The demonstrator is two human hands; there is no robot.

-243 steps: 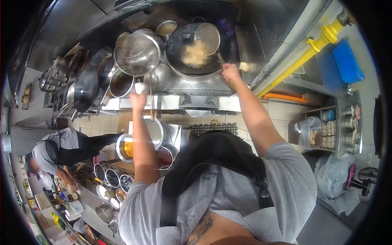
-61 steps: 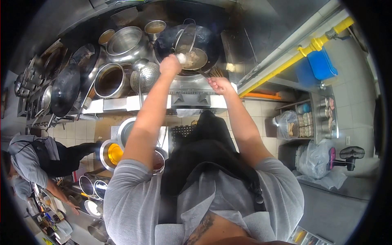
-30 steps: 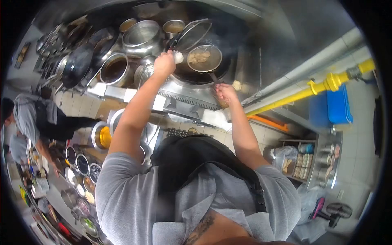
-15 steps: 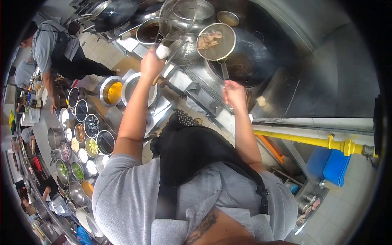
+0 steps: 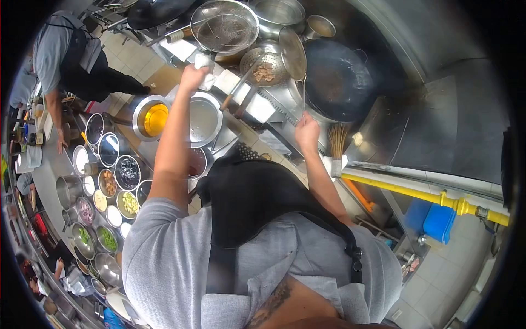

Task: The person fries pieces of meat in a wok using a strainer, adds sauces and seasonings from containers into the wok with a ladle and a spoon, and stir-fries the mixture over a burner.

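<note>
My left hand (image 5: pixel 192 78) is closed around a bunched white cloth (image 5: pixel 207 81), near the stove's front edge. My right hand (image 5: pixel 307 130) grips the handle of a round fine-mesh strainer (image 5: pixel 293 54), which is tipped on its side. Just left of the strainer, cooked meat pieces (image 5: pixel 264 73) lie in a perforated skimmer (image 5: pixel 249 60) with a wooden-ended handle. To the strainer's right sits a dark wok (image 5: pixel 350 77) with some liquid at its bottom. A wider wire strainer (image 5: pixel 224 16) rests over a pot beyond my left hand.
A bamboo brush (image 5: pixel 337 143) stands right of my right hand. Metal bowls, one with yellow liquid (image 5: pixel 156 119), are at the left, beside several ingredient containers (image 5: pixel 127 171). A yellow pipe (image 5: pixel 405 192) runs along the right. A co-worker (image 5: pixel 68 55) stands at the upper left.
The meat has gone from the fine-mesh strainer into the skimmer, and that strainer has tipped over. My left hand has moved left and down with the cloth. The view has shifted.
</note>
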